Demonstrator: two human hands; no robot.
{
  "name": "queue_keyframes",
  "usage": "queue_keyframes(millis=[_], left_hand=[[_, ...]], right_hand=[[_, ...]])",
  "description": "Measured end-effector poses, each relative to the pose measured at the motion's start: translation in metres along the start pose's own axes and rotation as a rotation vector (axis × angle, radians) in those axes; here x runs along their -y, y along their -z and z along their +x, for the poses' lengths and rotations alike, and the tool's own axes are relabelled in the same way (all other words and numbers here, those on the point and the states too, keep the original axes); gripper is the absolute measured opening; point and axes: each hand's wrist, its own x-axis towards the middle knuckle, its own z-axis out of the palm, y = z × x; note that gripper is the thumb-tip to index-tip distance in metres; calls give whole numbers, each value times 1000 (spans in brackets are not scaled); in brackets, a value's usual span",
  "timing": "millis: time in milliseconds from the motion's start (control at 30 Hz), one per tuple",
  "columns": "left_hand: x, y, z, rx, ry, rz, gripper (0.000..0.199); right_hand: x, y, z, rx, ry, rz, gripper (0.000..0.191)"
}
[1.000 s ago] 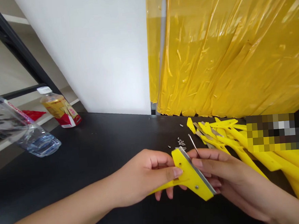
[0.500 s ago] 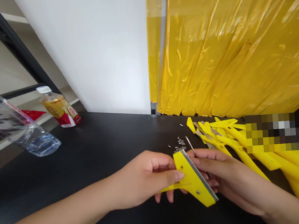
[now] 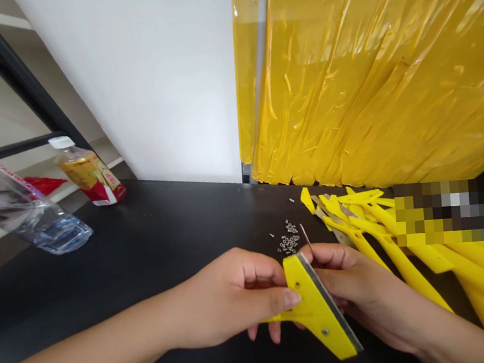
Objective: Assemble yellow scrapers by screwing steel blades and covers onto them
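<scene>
My left hand (image 3: 250, 300) is closed on a yellow scraper (image 3: 317, 309), thumb on its face and fingers behind. A grey metal blade (image 3: 332, 302) runs along the scraper's right edge. One of the two holes in the face shows a screw head (image 3: 324, 331); the other, near my thumb, looks dark. Just right of the blade, partly behind it, my right hand (image 3: 352, 281) is closed round a screwdriver (image 3: 307, 239). Its thin shaft points up and left, while the handle is hidden in my fingers. Small screws and nuts (image 3: 290, 242) lie loose beyond the scraper.
Several yellow scraper parts (image 3: 400, 248) are heaped on the black table (image 3: 178, 219) at right. To the left stand a clear bottle (image 3: 63, 232) and a bottle with a red and gold label (image 3: 95, 178). Yellow plastic sheeting (image 3: 363, 84) hangs behind.
The scraper has come slightly lower and nearer, with both hands around it. More of the loose screws and nuts now shows. The view has shifted a little.
</scene>
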Motion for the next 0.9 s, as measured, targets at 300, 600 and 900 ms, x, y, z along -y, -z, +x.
queue_keyframes(millis=[300, 600, 900], left_hand=[[-3, 4, 1, 36, -16, 0, 29], [-1, 8, 3, -18, -26, 5, 30], [-3, 13, 4, -56, -47, 50, 33]], right_hand=[[1, -2, -3, 11, 18, -31, 25], [3, -4, -8, -37, 21, 52, 25], [5, -1, -9, 12, -11, 129, 29]])
